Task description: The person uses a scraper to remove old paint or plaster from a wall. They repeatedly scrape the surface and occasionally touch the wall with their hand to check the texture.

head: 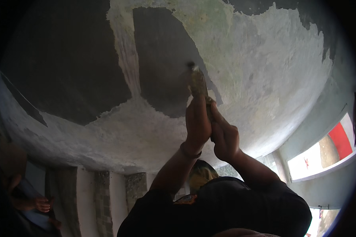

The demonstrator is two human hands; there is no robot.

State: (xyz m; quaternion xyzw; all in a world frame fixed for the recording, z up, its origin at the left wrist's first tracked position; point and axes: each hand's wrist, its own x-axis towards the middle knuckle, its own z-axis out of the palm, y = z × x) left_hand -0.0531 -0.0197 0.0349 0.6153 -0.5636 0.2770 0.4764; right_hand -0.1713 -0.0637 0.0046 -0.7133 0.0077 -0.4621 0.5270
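A blurred elongated hand tool [198,81] points up and away from me, with its dark tip against a dark grey patch [163,59] of the plaster surface. Its exact kind cannot be told. My left hand [198,121], with a bracelet on the wrist, holds the tool from the left. Close beside it, my right hand [227,136] grips the lower end, its fingers bent. Pale, scraped-looking plaster [255,68] with ragged edges surrounds the grey patch. Part of the tool is hidden behind my hands.
At the lower left are another person's hand [42,204] and light clothing. Steps [87,201] with pale and tiled faces run along the bottom left. A bright opening [323,151] showing something red lies at the right. A pale strip [126,53] divides two dark grey areas.
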